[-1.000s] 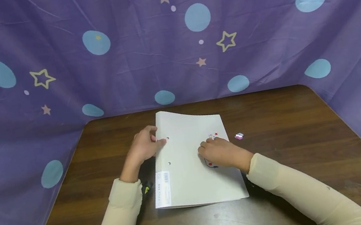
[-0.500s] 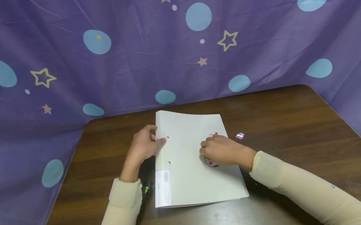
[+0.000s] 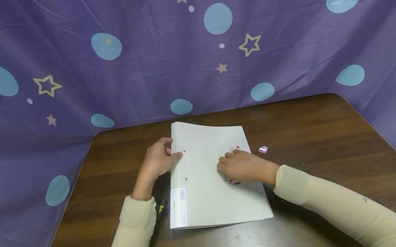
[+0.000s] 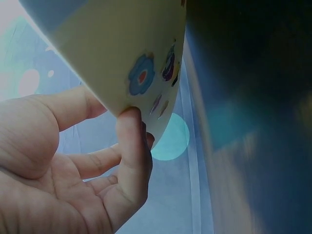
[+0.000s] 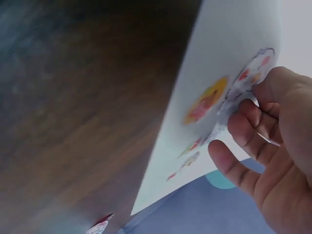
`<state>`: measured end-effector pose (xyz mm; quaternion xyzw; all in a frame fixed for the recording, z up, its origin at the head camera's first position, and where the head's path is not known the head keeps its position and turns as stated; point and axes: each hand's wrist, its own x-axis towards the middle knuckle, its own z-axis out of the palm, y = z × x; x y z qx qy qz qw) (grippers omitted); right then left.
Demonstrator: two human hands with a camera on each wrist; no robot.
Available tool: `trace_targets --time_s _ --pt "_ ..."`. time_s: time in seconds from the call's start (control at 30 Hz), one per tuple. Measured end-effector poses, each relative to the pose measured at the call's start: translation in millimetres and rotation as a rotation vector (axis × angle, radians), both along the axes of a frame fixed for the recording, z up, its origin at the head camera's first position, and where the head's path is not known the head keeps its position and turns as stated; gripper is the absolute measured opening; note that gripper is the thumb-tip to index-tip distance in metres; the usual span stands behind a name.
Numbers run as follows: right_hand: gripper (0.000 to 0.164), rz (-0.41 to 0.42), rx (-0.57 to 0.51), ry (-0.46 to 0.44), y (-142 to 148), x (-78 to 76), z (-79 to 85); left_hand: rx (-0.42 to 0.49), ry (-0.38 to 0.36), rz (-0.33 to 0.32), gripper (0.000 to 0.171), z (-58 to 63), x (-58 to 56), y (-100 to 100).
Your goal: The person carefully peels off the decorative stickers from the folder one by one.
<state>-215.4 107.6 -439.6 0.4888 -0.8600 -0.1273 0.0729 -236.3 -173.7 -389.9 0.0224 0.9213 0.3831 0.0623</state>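
A pale, almost white ring binder (image 3: 213, 202) lies on the table with its spine to the left. My left hand (image 3: 158, 159) grips the spine edge, thumb on the cover side. In the left wrist view, a blue flower sticker (image 4: 142, 75) and several smaller stickers are on the binder face beside the fingers. My right hand (image 3: 244, 165) is over the cover's right half, fingers bent. Its thumb and fingertips touch a dark-outlined sticker (image 5: 265, 58), partly hidden; I cannot tell whether they pinch its edge. A yellow-orange sticker (image 5: 207, 100) is close by.
A small shiny sticker (image 3: 263, 149) lies on the wooden table (image 3: 319, 135) right of the binder. A dark item with a yellow-green part (image 3: 162, 208) sits by the left sleeve. A purple patterned curtain (image 3: 173, 59) hangs behind the table.
My right hand shifts slightly right, then back left over the same sticker. The left hand keeps its hold on the spine, and the binder stays in place.
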Motion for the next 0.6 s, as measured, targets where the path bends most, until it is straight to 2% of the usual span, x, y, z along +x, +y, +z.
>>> trace_targets --time_s 0.1,0.4,0.6 --pt "0.008 0.011 -0.002 0.009 0.1 -0.5 -1.2 0.000 0.000 -0.003 0.061 -0.6 -0.2 0.2" --pt "0.015 0.071 0.015 0.063 0.6 -3.9 -4.1 -0.021 0.001 -0.001 0.061 0.6 0.1 1.1" --pt "0.012 0.065 0.029 0.039 -1.6 -7.1 -4.7 -0.026 0.004 -0.001 0.060 0.3 0.4 1.1"
